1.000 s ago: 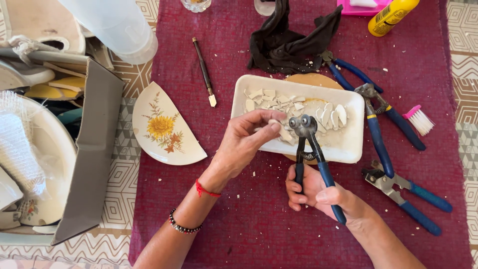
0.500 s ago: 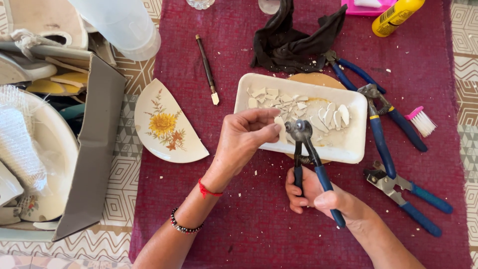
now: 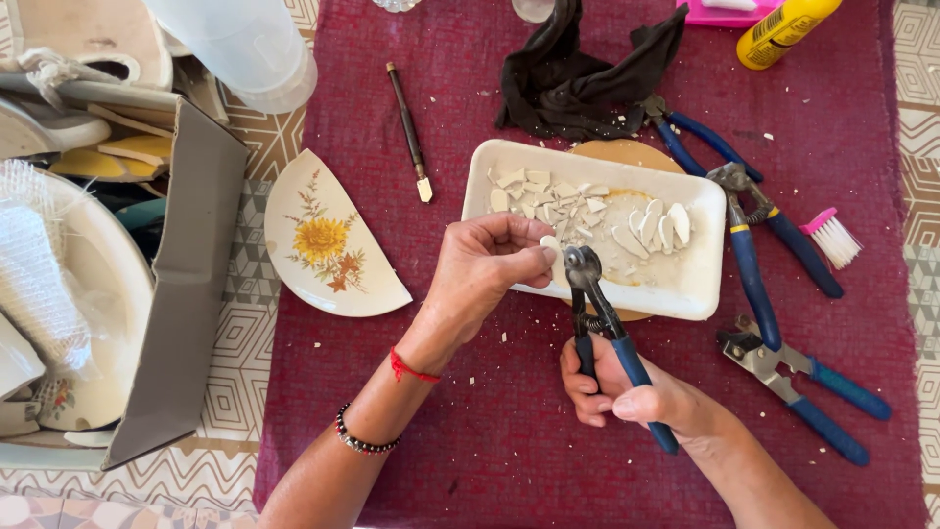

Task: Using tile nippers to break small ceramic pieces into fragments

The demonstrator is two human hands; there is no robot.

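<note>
Head view, left fingers (image 3: 534, 257) pinching shard (image 3: 554, 259), nippers (image 3: 607, 328) biting

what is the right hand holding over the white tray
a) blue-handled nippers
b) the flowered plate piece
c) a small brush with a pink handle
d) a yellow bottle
a: the right hand grips blue-handled nippers, their head at the small white shard pinched by the left hand over the white tray.
</note>
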